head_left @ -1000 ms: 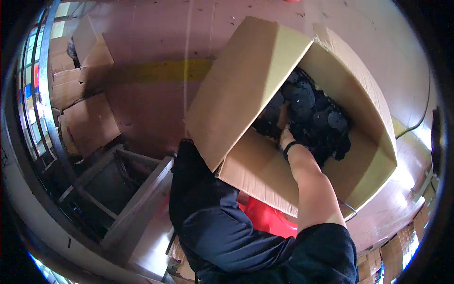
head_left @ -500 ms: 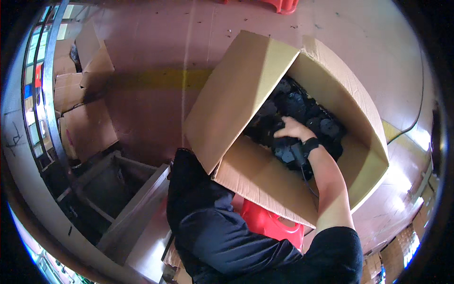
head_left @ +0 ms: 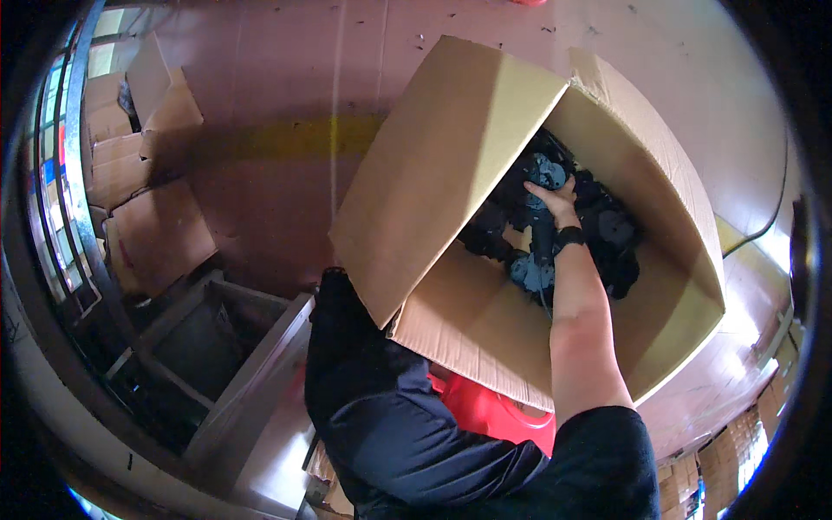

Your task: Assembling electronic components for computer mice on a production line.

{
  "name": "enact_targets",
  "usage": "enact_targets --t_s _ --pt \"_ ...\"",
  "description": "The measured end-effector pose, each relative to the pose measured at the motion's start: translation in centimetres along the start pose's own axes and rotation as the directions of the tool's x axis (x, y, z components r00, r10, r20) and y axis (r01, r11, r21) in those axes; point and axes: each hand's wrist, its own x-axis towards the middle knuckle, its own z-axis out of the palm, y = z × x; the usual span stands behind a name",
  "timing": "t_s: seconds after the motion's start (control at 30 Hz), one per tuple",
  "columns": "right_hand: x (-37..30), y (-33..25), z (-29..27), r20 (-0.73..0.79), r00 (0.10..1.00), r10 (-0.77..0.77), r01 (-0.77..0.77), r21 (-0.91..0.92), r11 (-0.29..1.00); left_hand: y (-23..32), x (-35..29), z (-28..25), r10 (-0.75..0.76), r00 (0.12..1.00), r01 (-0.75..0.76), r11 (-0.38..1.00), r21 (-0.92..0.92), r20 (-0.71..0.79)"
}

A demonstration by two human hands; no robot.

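Observation:
A large open cardboard box [head_left: 472, 113] is tilted in front of me, its opening facing me. Many black plastic-looking parts [head_left: 611, 227] are heaped inside it. Deep in the box, my right hand [head_left: 557, 201] grips a dark part with a round, shiny grey-blue face [head_left: 546, 171], thumb on its left side and fingers on its right. The part's exact kind cannot be made out. A black band [head_left: 568, 236] circles my right wrist. Below the hand lies another part with a shiny face [head_left: 530, 273] and a thin cable. My left hand is out of the picture.
A red plastic stool [head_left: 490, 416] stands under the box's near edge, beside my black-trousered leg [head_left: 381, 373]. On the left are a metal frame [head_left: 260, 347] and flattened cardboard boxes [head_left: 160, 230]. A dark cable [head_left: 763, 230] lies on the floor at the right.
My right hand has reached farther up into the box and closed round a part with a round face. The view has shifted slightly.

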Motion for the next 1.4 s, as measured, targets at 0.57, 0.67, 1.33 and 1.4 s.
enact_targets --t_s 0.57,0.67,1.33,1.4 --pt "-7.0 -0.3 4.2 -0.052 0.919 -0.391 0.375 -0.193 0.907 3.3 3.2 -1.5 0.09 0.995 -0.092 0.995 -0.039 -0.044" --pt "-8.4 -0.9 3.0 0.02 0.964 -0.264 0.263 -0.19 0.946 3.4 3.5 -1.0 0.109 0.991 -0.113 0.992 -0.057 -0.072" --pt "-6.6 1.1 2.9 0.303 0.89 -0.342 0.15 0.513 0.845 3.4 3.2 -1.3 0.12 0.99 -0.124 0.991 -0.049 -0.073" --pt "-8.3 0.5 0.5 0.379 0.877 -0.294 -0.029 0.654 0.756 3.3 3.5 -1.7 0.105 0.993 -0.109 0.988 -0.113 -0.046"
